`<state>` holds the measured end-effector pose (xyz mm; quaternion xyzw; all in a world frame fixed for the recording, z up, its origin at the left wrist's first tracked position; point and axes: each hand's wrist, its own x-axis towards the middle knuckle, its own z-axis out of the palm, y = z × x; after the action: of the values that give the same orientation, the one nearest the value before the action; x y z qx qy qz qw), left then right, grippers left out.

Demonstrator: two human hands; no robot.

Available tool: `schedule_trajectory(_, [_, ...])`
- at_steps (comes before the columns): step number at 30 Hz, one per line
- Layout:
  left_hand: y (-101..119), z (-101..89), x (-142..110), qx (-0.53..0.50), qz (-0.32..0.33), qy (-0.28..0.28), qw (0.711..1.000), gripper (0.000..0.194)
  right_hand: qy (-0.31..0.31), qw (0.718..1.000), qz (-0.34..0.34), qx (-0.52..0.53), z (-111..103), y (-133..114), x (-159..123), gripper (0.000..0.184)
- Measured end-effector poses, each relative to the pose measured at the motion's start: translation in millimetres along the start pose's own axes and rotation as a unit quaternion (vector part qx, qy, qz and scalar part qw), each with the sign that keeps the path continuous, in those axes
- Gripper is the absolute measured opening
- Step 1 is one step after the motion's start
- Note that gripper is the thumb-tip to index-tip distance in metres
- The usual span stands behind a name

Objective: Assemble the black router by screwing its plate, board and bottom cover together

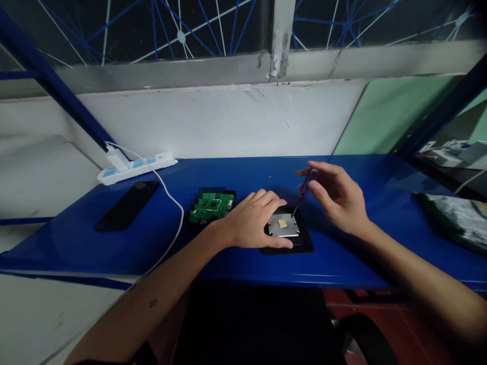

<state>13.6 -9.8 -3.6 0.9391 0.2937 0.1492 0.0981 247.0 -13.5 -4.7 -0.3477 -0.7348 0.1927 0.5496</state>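
Straddling the plate (288,230), left hand (249,221) fingers apart, right hand (340,198) fingers clamped on the screwdriver (309,183), we likely needed straight pressure at the plate's far-right corner.

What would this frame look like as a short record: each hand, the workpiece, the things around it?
left hand: fingers spread, over the left side of the black casing
right hand: holds a screwdriver, tip down at the plate's far right corner; contact unclear
workpiece: metal plate on the casing, yellow square on top
beside left hand: green circuit board, partly pixelated
far left: dark phone, white power strip
far right: silvery packet
surface: blue table
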Motion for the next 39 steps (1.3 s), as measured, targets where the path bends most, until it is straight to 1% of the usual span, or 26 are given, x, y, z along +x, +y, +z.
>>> schedule_trajectory(3, [0,-1.0,-2,-0.006,-0.002,-0.021,1.0,0.095,-0.009,1.0,0.001,0.017,1,-2,-1,0.039])
schedule_trajectory(7, [1,1.6,-3,0.001,0.002,-0.039,0.999,0.105,-0.028,0.999,0.003,0.037,2,-3,-1,0.045])
schedule_trajectory(13, [2,5.0,-4,0.015,0.003,-0.049,0.999,0.108,-0.036,0.999,0.004,0.029,3,-3,-3,0.052])
schedule_trajectory(17, [1,6.2,-4,0.021,0.006,-0.053,0.998,0.107,-0.021,1.0,-0.013,0.006,4,1,-2,0.057])
schedule_trajectory(21, [0,8.9,-5,0.017,0.013,-0.045,0.999,0.105,0.005,0.998,-0.037,-0.052,3,6,0,0.059])
schedule_trajectory(26, [1,9.8,-5,0.016,0.015,-0.039,0.999,0.103,-0.019,0.998,-0.039,-0.035,1,-1,0,0.051])
schedule_trajectory(29, [2,8.8,-5,0.017,0.019,-0.037,0.999,0.099,-0.023,0.998,-0.035,-0.038,1,-3,-1,0.05])
schedule_trajectory(33, [2,8.0,-5,0.015,0.022,-0.03,0.999,0.09,0.022,0.996,-0.046,-0.078,2,4,-1,0.05])
schedule_trajectory(36, [2,7.6,-5,0.014,0.025,-0.033,0.999,0.086,0.054,0.991,-0.055,-0.105,2,9,0,0.045])
schedule_trajectory(39, [2,6.9,-5,0.016,0.023,-0.033,0.999,0.086,0.042,0.995,-0.033,-0.087,3,8,-1,0.043])
